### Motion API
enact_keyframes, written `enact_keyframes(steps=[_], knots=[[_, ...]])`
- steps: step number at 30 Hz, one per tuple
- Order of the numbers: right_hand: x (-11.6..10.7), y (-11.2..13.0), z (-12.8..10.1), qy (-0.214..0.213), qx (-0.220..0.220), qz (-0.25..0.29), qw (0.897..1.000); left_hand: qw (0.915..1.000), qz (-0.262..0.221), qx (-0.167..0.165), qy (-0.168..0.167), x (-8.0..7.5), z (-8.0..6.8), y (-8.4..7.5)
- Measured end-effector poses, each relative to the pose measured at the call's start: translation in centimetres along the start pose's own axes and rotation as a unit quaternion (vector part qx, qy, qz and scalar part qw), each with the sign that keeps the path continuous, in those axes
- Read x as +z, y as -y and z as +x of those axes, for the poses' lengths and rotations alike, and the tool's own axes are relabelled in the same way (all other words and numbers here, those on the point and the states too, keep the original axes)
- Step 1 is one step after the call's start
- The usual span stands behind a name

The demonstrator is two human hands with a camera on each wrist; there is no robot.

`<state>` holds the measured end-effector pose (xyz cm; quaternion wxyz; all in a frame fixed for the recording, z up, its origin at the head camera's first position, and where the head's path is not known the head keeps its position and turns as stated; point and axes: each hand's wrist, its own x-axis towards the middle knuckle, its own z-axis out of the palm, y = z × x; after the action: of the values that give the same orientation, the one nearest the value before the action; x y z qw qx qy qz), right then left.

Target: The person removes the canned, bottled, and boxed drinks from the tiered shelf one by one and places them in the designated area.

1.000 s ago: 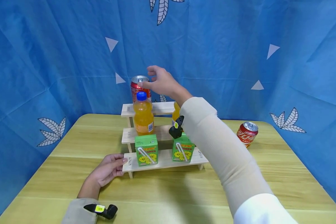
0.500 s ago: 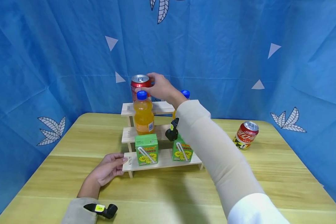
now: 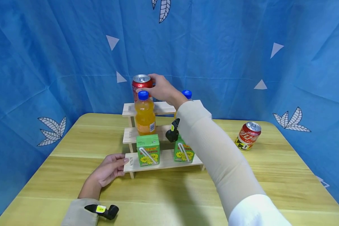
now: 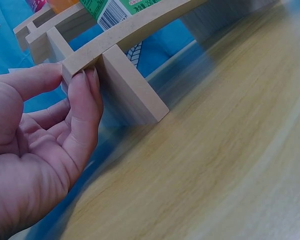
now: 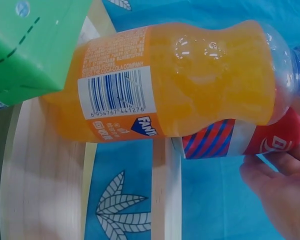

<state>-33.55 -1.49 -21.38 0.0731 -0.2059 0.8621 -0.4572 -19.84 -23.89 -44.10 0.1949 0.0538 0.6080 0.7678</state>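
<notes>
My left hand [image 3: 108, 171] pinches the left end of the lowest step of a three-tier wooden shelf [image 3: 166, 160]. In the left wrist view, thumb and fingers close on the corner of that board [image 4: 85, 57]. At the left of the top tier stands a red soda can [image 3: 141, 85], upright, its lower part hidden. My right hand [image 3: 163, 89] holds this can from the right, fingers behind and thumb in front. A blue-capped orange soda bottle [image 3: 145, 117] stands on the middle tier before it; the right wrist view shows the bottle [image 5: 205, 75] overlapping the can [image 5: 215, 140].
Two green juice boxes, a left one [image 3: 148, 150] and a right one [image 3: 183, 152], stand on the lowest tier. Behind my right sleeve is a second blue-capped bottle [image 3: 187, 94], mostly covered. Another red can [image 3: 247, 136] stands on the table to the right. A blue curtain [image 3: 223, 56] hangs behind.
My right hand has come down from above the can on the top tier and taken hold of its right side. My left hand has stayed on the shelf.
</notes>
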Motion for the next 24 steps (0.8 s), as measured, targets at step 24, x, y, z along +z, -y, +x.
enact_keyframes(steps=[24], knots=[[0.22, 0.61, -0.21, -0.034, 0.03, -0.006, 0.999, 1.0, 0.004, 0.0, -0.001, 0.34, -0.16, -0.21]])
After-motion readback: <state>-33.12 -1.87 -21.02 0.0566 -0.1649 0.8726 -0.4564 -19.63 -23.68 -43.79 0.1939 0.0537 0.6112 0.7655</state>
